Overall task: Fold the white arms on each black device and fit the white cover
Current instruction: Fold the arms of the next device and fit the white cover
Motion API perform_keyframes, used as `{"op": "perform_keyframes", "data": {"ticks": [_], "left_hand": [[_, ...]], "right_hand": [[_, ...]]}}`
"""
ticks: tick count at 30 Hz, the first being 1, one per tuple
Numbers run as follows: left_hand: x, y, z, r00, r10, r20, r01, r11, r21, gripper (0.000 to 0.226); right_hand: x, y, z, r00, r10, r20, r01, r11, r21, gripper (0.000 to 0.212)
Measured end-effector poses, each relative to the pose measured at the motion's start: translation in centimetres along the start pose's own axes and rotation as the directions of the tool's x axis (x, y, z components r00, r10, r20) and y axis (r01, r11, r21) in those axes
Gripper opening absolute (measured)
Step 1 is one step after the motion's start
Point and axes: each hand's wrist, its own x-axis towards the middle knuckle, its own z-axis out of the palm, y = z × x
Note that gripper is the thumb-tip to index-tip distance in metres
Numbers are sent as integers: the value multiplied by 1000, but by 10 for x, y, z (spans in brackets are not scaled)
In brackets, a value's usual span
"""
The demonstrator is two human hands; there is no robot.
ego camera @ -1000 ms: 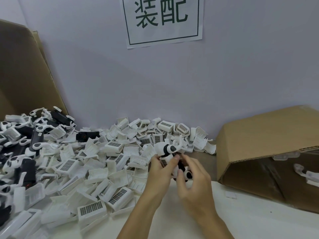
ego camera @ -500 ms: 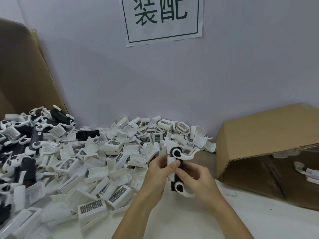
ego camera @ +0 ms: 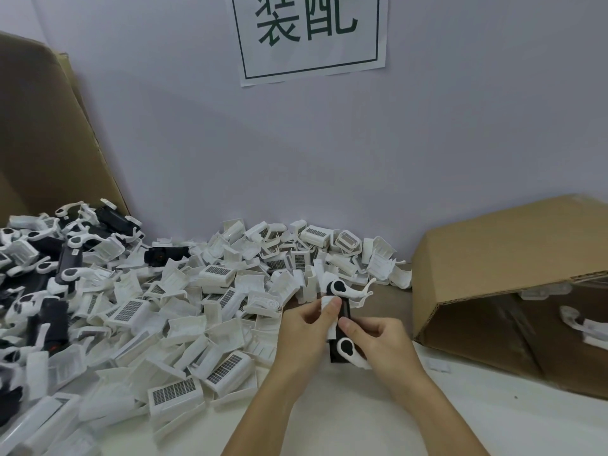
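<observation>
A black device (ego camera: 344,312) with white arms stands upright above the white table, held between both hands. Its top white arm (ego camera: 352,291) sticks out to the right and its bottom white arm (ego camera: 350,352) curves right under my fingers. My left hand (ego camera: 304,334) grips the device's left side with the thumb on a white strip. My right hand (ego camera: 381,340) grips its right side, thumb on the front. A big heap of white covers (ego camera: 210,311) lies to the left and behind.
More black devices with white arms (ego camera: 49,264) are piled at far left before a tall cardboard sheet (ego camera: 42,136). A cardboard box (ego camera: 513,284) lies on its side at right with finished pieces inside. A small white scrap (ego camera: 439,366) lies on the table.
The device was turned upright between my hands and both white arms swung out to the right. My hands stayed in about the same place.
</observation>
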Motion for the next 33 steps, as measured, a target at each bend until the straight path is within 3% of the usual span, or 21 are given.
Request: {"op": "perform_keyframes", "data": {"ticks": [4,8,23,33], "left_hand": [[2,-1,0,999,-50,-11,50,998,-31,24],[5,1,-5,995,-89,-53,84,992,-90,27],[0,3,5,1000,-26,7,26,999,-34,18],[1,7,-4,968,-236,90,248,954,-167,21]], "right_hand": [[0,0,0,1000,9,17,-9,999,32,16],[2,1,-3,997,-3,-80,6,999,45,20],[0,3,2,999,-43,7,43,999,1,15],[1,9,2,995,-101,16,102,993,-66,30]]}}
